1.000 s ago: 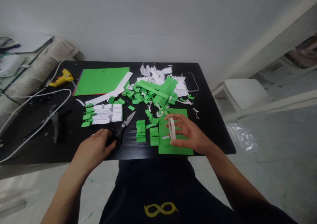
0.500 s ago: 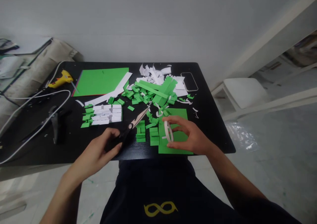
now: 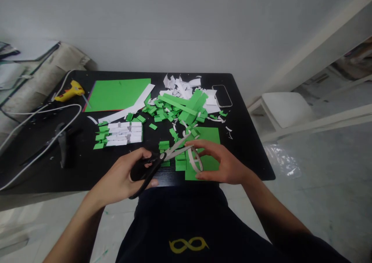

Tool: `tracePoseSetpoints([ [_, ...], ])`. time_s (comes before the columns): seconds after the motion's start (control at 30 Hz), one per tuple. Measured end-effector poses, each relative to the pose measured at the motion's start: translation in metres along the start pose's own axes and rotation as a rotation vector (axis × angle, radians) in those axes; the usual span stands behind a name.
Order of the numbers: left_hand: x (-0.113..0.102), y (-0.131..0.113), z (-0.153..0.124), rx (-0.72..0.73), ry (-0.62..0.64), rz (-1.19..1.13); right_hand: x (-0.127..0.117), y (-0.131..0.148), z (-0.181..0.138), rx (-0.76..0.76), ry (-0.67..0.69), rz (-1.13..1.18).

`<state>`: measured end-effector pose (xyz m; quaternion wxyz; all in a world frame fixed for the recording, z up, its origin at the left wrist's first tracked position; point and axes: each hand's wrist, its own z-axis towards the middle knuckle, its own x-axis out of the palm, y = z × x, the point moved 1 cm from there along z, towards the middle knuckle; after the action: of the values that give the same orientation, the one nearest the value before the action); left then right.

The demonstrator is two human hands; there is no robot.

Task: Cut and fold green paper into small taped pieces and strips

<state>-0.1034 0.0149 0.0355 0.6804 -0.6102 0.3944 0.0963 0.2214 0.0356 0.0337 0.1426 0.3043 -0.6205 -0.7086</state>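
Observation:
My left hand (image 3: 123, 176) grips black-handled scissors (image 3: 163, 156) by the finger loops, their blades parted. The blade tips reach the top of a thin white paper ring (image 3: 192, 159). My right hand (image 3: 222, 164) pinches that ring, thumb below and fingers above. Beneath the ring lies a green sheet (image 3: 207, 139). Small folded green paper pieces (image 3: 180, 164) sit beside it, partly behind the scissors. To the left is a block of folded white and green paper strips (image 3: 124, 134).
A heap of green and white paper scraps (image 3: 186, 104) lies at the table's back. Behind my left hand are a yellow glue gun (image 3: 71, 91), a white cable (image 3: 62, 133) and a dark tool (image 3: 62, 143). A phone (image 3: 222, 95) rests at back right; a white chair (image 3: 286, 108) stands beyond.
The scissors have moved right and their blades have spread apart at the ring. My left hand has shifted slightly right; my right hand stays nearly in place, with the ring tilted.

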Motion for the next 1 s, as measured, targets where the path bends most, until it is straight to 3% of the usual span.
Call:
tracePoseSetpoints([
  [0.3,-0.001,-0.009,0.002,0.085,0.055,0.067,0.0,0.0,0.001,-0.019,0.02,0.035],
  [0.5,-0.005,-0.008,0.001,0.114,0.026,0.11,0.0,-0.005,-0.001,0.016,0.026,0.035],
  [0.7,-0.01,-0.007,0.001,0.1,0.072,0.146,0.001,-0.018,-0.004,-0.088,-0.006,0.081],
  [1.0,-0.01,-0.005,-0.001,0.149,0.097,0.101,-0.001,-0.008,0.0,-0.025,0.062,0.099],
])
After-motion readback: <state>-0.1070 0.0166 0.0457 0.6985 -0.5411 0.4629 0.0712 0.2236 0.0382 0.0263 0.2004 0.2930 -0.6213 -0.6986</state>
